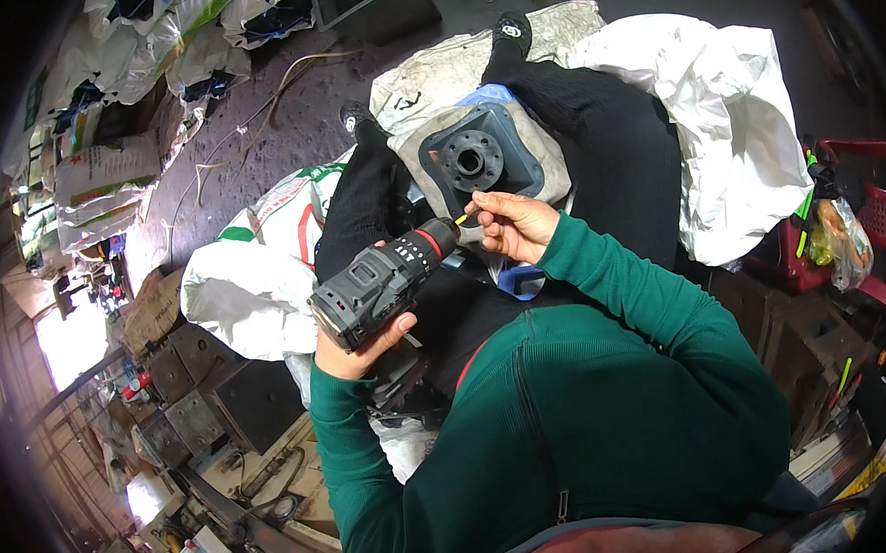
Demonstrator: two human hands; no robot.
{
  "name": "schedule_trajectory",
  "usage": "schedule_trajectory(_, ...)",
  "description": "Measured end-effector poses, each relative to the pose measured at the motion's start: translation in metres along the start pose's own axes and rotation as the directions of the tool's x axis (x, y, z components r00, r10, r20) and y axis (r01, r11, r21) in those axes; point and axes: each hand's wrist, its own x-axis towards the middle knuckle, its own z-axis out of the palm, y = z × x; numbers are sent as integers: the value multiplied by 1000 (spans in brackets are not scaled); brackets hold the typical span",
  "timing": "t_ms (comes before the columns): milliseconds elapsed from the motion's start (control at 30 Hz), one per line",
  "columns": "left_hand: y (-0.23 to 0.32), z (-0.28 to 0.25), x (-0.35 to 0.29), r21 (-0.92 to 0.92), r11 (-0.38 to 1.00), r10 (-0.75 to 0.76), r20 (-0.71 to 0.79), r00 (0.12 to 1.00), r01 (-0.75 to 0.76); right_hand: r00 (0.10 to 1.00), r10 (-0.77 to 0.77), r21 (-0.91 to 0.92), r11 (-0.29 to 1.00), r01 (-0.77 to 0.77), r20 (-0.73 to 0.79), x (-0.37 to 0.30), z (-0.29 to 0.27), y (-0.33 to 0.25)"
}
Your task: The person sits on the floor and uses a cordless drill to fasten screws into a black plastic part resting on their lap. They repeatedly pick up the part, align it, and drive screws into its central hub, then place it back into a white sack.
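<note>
My left hand [359, 353] is closed round a dark grey and black cordless drill [372, 288] with a red ring near its chuck. From the chuck a short yellow-tipped bit [461, 218] points up and right. Beside the bit's tip, my right hand [517, 227] pinches with thumb and fingers; whatever sits between them is too small to make out. Just beyond that hand, a dark grey, square-flanged part [523, 177] with a round, holed hub [471, 162] rests on a beige pad [549, 151] between my legs.
White sacks [741, 131] lie to both sides of my legs. At the far left stand several filled plastic bags [107, 179]. A dark bin [374, 15] is at the back, a red basket [883, 215] at the right. Dark metal blocks [259, 406] sit lower left.
</note>
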Motion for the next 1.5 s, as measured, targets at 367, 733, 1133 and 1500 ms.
schedule_trajectory(367, 3, 9, 18, 400, 906, 172, -44, 984, -140, 937, -187, -430, 902, 45, -294, 2, -18, 1)
schedule_trajectory(733, -17, -10, 81, 343, 931, -85, -139, 987, 128, 692, -663, -854, 503, 131, -285, 84, -89, -40)
schedule_trajectory(1133, -3, -11, 97, 354, 932, -64, -55, 996, 80, 785, -562, -798, 583, 153, -260, 58, -46, -49)
schedule_trajectory(1500, 9, -18, 113, 285, 882, -364, -90, 927, 374, 828, -551, -757, 583, 296, -102, 77, -46, -56)
